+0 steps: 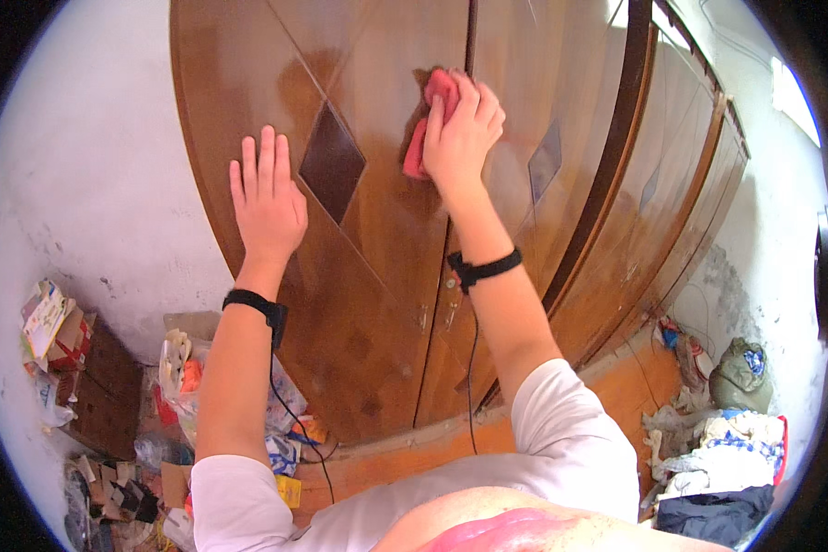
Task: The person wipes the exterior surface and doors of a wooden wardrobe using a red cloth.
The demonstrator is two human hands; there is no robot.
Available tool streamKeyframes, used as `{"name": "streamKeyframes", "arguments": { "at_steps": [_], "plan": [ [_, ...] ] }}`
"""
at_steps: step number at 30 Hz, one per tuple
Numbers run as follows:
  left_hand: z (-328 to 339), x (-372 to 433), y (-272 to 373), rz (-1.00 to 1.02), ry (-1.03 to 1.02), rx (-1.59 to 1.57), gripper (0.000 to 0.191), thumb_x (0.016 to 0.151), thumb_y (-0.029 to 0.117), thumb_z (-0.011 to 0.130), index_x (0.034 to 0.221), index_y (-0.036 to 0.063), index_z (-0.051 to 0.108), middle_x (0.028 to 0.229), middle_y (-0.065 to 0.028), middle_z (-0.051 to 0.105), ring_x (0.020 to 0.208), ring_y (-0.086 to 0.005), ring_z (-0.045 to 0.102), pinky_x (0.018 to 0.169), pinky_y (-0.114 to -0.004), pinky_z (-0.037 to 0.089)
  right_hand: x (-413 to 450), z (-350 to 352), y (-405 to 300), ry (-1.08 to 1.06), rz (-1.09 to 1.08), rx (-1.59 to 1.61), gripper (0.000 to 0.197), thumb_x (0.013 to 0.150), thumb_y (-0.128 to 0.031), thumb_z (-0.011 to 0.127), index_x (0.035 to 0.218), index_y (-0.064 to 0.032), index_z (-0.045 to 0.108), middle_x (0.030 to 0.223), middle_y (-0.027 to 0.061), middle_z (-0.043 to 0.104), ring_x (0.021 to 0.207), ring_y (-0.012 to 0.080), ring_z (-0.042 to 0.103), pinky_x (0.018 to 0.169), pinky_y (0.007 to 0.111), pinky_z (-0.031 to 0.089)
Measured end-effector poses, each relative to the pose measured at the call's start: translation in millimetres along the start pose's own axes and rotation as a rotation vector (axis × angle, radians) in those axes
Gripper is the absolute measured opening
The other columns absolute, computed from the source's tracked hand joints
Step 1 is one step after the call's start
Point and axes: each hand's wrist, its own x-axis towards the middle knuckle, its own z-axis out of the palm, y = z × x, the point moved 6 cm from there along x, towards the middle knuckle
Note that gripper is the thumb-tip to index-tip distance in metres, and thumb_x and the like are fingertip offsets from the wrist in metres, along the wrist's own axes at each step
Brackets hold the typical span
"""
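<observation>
A folded pink cloth (417, 148) is pressed by my right hand (466, 131) against a brown wooden wardrobe door (386, 228), close to the seam between two doors. My left hand (269, 214) rests on the same door with its fingers apart, just left of a dark diamond-shaped inlay (332, 164). Nothing is held in it. Black straps with small devices and cables circle both wrists. Lower down, small door handles (424, 317) flank the seam.
Plastic bags (179, 359), boxes and a dark brown cabinet (103, 386) crowd the lower left. Piled clothes (724, 455) and a tied green sack (740, 379) lie at the right. More wardrobe doors (635, 214) stretch rightward. The floor (635, 372) is orange-brown.
</observation>
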Motion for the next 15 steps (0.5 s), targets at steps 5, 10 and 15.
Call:
{"name": "streamKeyframes", "arguments": {
  "at_steps": [5,10,15],
  "plan": [
    [-17.7,0.6,-10.3,0.018,0.037,-0.007,0.073,0.099,0.011,0.056,0.169,0.0033,0.042,0.181,-0.0126,0.035,0.167,-0.0355,0.03,0.136,-0.055,0.024,99.0,39.1,-5.9,0.03,-0.015,-0.006,0.05,0.101,-0.024,0.073,0.148,-0.0112,0.06,0.143,0.0221,0.057,0.128,0.0461,0.053,0.106,0.06,0.044],
    [-24.6,18.5,-24.5,0.126,0.08,-0.037,0.068,0.097,0.009,0.059,0.163,0.0051,0.05,0.175,-0.0125,0.044,0.162,-0.0344,0.039,0.131,-0.053,0.032,188.6,59.0,-6.3,0.044,-0.022,-0.086,0.043,0.105,-0.023,0.068,0.144,-0.0085,0.061,0.138,0.0258,0.062,0.127,0.0478,0.06,0.105,0.059,0.051],
    [-45.6,62.9,-45.7,0.158,0.152,-0.016,0.068,0.097,0.009,0.06,0.165,0.0076,0.049,0.176,-0.0118,0.043,0.163,-0.0337,0.038,0.133,-0.055,0.029,267.9,81.4,-9.0,0.023,-0.084,-0.188,0.043,0.107,-0.029,0.064,0.144,-0.0091,0.059,0.139,0.0248,0.062,0.129,0.0497,0.06,0.104,0.064,0.052]
  ]
}}
